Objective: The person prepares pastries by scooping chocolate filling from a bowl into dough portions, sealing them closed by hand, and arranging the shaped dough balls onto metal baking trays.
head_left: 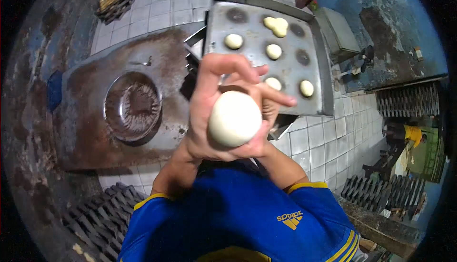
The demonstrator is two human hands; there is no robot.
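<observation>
Gripped between left hand (200,112) and right hand (267,118), a dough ball (235,118) calls for light, even pressure to stay smooth and round.

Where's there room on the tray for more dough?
The grey rectangular metal tray has bare room in its far left corner, beyond one round white dough ball, and right of the pale lumpy dough cluster. Below that cluster another ball crowds it.

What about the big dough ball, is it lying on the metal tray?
No, the big dough ball is cupped between the left hand and the right hand.
</observation>
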